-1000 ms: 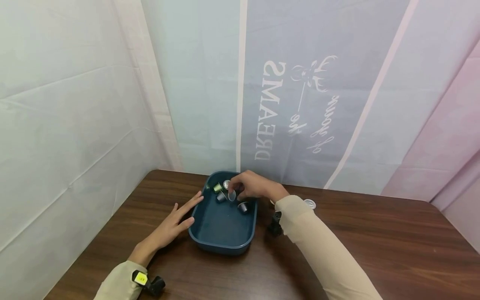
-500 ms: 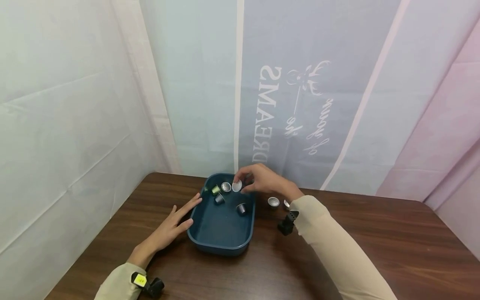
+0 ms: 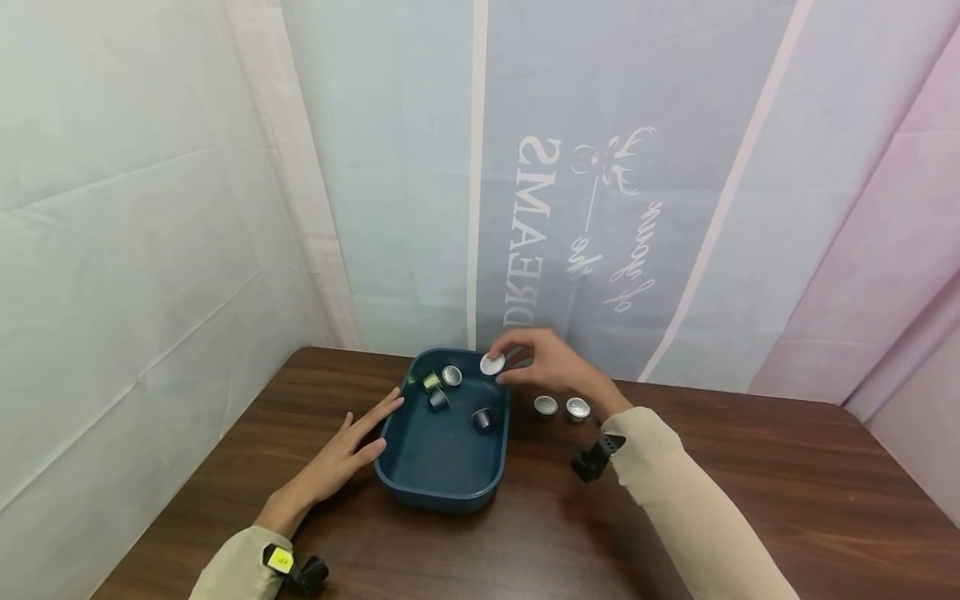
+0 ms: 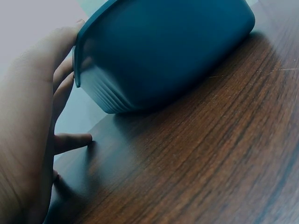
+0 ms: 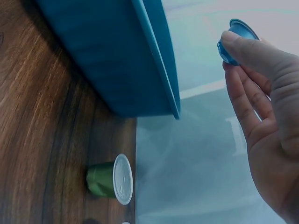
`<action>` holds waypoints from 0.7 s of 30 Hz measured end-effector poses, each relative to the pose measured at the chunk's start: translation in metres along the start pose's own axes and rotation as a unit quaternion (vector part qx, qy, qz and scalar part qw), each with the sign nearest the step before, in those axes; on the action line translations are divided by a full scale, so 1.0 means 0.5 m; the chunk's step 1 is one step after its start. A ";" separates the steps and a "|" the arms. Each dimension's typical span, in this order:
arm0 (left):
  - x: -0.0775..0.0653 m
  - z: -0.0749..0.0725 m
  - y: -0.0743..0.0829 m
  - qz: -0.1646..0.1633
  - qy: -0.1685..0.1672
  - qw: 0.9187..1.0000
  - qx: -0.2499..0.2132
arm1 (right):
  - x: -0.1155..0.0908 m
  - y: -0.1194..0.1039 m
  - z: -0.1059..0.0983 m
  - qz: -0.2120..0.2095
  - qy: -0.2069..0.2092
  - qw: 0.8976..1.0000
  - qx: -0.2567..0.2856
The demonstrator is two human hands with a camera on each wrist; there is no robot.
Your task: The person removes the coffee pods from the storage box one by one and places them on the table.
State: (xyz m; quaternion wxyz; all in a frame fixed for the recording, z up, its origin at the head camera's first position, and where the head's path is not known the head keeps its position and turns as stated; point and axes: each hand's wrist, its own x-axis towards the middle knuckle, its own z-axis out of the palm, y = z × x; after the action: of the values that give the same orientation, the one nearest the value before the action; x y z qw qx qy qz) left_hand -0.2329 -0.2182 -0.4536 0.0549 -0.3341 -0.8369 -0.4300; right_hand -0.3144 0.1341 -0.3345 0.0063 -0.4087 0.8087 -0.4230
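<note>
While pinching a capsule [image 3: 492, 364] by its rim, right hand [image 3: 546, 363] now up and off the tray's [image 3: 442, 497] far right corner; a second ago down inside the tray among the others. Capsule clear of the tray, foil face toward the head camera, held in air over the rim. Left hand [image 3: 347, 450] flat, fingers straight against the tray's left wall, unmoved. Four capsules left inside, clustered at the far end. Two more [image 3: 546, 406] [image 3: 577, 408] on the surface just right of the tray, side by side. Likely reading: capsules coming out one at a time, third on its way to join the pair.
</note>
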 end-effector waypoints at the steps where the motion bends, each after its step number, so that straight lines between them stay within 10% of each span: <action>1: 0.000 0.001 -0.001 0.000 -0.001 1.000 0.002 | -0.008 -0.007 -0.003 0.001 0.014 1.000 0.009; 21: 0.000 0.000 0.003 0.010 -0.001 1.000 -0.006 | -0.122 -0.017 -0.062 -0.014 0.086 0.994 0.060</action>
State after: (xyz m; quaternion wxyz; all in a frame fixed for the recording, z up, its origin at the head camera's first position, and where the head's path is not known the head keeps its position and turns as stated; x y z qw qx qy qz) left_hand -0.2320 -0.2174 -0.4525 0.0563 -0.3432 -0.8313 -0.4336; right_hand -0.2795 0.1931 -0.3293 -0.0449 -0.3810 0.7735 -0.5046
